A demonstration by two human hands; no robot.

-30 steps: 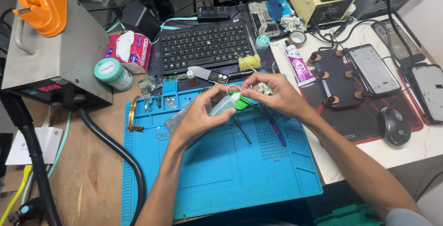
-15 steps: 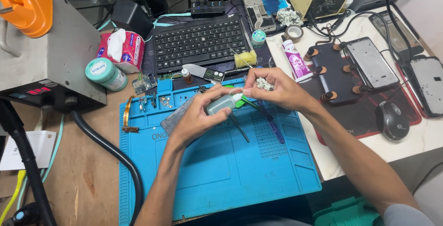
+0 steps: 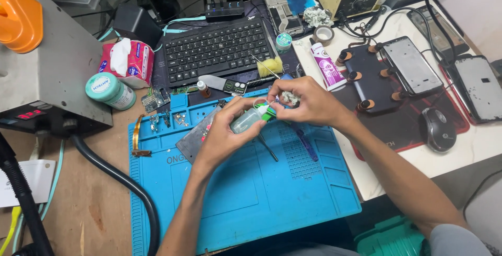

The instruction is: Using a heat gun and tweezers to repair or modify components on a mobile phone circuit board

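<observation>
Metal housing of a grey machine [image 3: 47, 73] fills the far left, with an orange cap [image 3: 20, 18] on top and a black hose [image 3: 120, 183] curling from it along the wooden desk [image 3: 89, 203]. Just right of it stand a teal-lidded jar [image 3: 107, 89] and a pack of tissues [image 3: 128, 62]. A blue work mat [image 3: 251, 193] covers the near middle, carrying small loose parts at its far left corner and a grey metal plate [image 3: 196, 135]. Beyond the mat lies a black keyboard [image 3: 217, 49].

Over the mat's far edge, the left hand [image 3: 225, 135] has its grip closed around a small clear bottle [image 3: 246, 121] with a green cap [image 3: 267, 112], lying tilted toward the right. The right hand [image 3: 306, 101] meets it at the cap, fingers pinched on a small whitish wad [image 3: 289, 97], possibly cotton, though it is too small to tell. A thin black tool [image 3: 267, 149] rests on the mat just below the hands.

To the right, a white tube [image 3: 327, 67] lies near a dark pad [image 3: 374, 81] holding a phone [image 3: 410, 67]. A black mouse [image 3: 436, 128] sits at the right.
</observation>
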